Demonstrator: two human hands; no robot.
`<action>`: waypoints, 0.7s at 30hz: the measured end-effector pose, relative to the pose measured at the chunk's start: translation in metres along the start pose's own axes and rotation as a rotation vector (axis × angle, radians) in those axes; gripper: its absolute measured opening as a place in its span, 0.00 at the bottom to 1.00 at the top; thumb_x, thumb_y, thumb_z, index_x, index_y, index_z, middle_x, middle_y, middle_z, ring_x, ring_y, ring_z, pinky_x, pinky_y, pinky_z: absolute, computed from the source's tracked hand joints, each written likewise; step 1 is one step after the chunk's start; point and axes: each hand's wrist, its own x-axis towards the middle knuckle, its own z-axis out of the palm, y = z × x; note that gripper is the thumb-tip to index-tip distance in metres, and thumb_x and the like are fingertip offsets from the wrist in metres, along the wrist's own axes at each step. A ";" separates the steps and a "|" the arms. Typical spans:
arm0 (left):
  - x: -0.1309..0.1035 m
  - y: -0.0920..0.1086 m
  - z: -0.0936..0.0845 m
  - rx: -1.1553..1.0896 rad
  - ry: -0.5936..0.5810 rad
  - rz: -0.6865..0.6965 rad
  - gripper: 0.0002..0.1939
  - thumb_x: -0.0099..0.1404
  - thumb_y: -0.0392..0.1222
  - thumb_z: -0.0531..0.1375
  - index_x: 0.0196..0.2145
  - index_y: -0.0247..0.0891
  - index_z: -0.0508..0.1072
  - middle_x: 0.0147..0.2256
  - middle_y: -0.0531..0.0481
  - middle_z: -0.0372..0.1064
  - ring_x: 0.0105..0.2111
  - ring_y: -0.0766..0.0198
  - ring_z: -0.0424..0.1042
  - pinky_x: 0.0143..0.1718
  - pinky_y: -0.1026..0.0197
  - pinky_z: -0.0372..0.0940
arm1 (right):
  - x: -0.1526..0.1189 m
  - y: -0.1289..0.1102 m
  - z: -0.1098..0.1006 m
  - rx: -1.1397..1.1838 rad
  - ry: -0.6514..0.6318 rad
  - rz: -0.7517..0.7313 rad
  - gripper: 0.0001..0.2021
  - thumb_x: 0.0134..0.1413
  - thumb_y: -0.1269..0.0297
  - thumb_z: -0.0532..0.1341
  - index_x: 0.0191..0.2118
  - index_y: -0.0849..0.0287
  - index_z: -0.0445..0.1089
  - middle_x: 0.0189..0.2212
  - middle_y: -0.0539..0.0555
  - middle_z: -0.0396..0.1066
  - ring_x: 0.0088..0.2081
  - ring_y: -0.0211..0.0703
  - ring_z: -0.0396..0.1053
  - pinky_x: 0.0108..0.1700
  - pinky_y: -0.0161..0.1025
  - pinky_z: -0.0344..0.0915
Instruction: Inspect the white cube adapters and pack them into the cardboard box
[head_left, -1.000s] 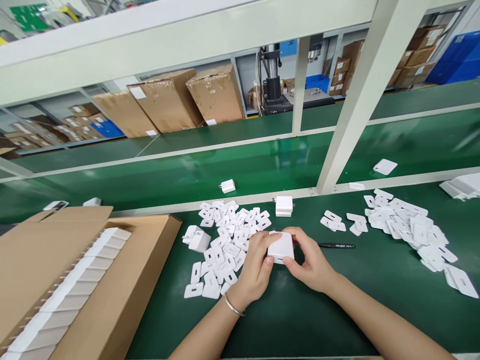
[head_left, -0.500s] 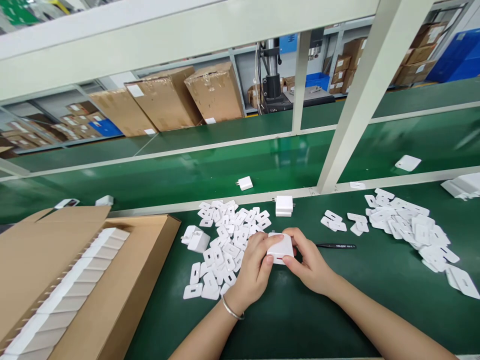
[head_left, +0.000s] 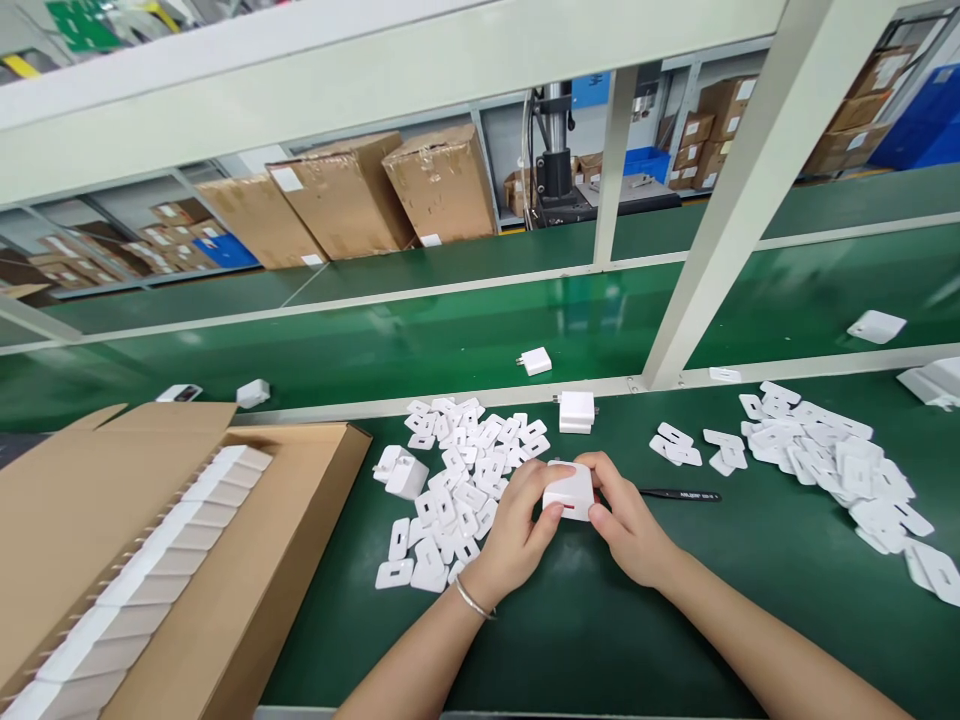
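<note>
My left hand [head_left: 517,520] and my right hand [head_left: 628,522] are closed on one white charger [head_left: 568,488] between them, held above the green table. A small red slot shows on its near face. My left fingers lie across its top and left side; my right thumb and fingers grip its right side. Left of my hands is a heap of small white slotted plates [head_left: 465,495], with two white chargers [head_left: 405,475] beside it. Stacked white chargers [head_left: 576,412] stand just beyond my hands. Black tweezers [head_left: 681,494] lie to the right of my right hand.
An open cardboard box [head_left: 300,560] at left holds a row of white chargers [head_left: 161,560]. More white plates [head_left: 825,440] lie spread at right. Behind a pale rail, a green conveyor belt [head_left: 420,350] carries a charger [head_left: 535,361] and others. A slanted metal post [head_left: 750,200] rises at right.
Chargers on the belt have moved to the right. The view has shifted slightly. Both hands keep hold of the charger, whose tilt differs only a little.
</note>
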 end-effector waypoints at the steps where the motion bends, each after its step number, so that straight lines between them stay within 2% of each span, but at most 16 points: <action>1: 0.000 0.000 0.001 0.006 0.007 -0.003 0.17 0.80 0.51 0.50 0.58 0.45 0.69 0.44 0.45 0.69 0.44 0.55 0.68 0.46 0.54 0.63 | 0.000 0.000 0.000 -0.009 0.001 0.016 0.17 0.69 0.45 0.53 0.46 0.54 0.61 0.33 0.49 0.64 0.31 0.41 0.61 0.34 0.39 0.60; 7: 0.000 -0.001 0.001 -0.050 -0.005 -0.046 0.18 0.79 0.53 0.50 0.58 0.44 0.70 0.46 0.45 0.69 0.45 0.55 0.68 0.48 0.53 0.64 | 0.002 0.001 -0.002 -0.094 0.034 0.076 0.14 0.68 0.49 0.57 0.46 0.55 0.62 0.27 0.46 0.62 0.27 0.39 0.59 0.30 0.37 0.55; 11: 0.001 0.002 -0.005 -0.097 -0.054 -0.057 0.23 0.81 0.53 0.44 0.60 0.45 0.70 0.47 0.43 0.68 0.46 0.55 0.68 0.49 0.52 0.63 | 0.001 0.000 -0.003 -0.119 0.034 0.062 0.15 0.67 0.48 0.57 0.46 0.55 0.62 0.27 0.46 0.62 0.27 0.39 0.59 0.29 0.37 0.55; 16: 0.006 0.004 -0.005 -0.066 0.013 -0.046 0.23 0.80 0.53 0.46 0.54 0.42 0.76 0.42 0.44 0.70 0.43 0.55 0.69 0.47 0.53 0.64 | 0.000 0.001 -0.004 -0.185 0.006 0.089 0.15 0.69 0.49 0.56 0.49 0.54 0.63 0.31 0.49 0.67 0.29 0.42 0.65 0.30 0.38 0.61; 21: 0.011 0.002 -0.004 0.000 0.049 -0.038 0.30 0.79 0.59 0.42 0.51 0.40 0.78 0.41 0.42 0.72 0.42 0.54 0.70 0.48 0.52 0.65 | 0.000 0.009 -0.004 -0.244 0.016 0.121 0.17 0.66 0.47 0.60 0.50 0.54 0.63 0.32 0.51 0.71 0.28 0.43 0.68 0.27 0.38 0.64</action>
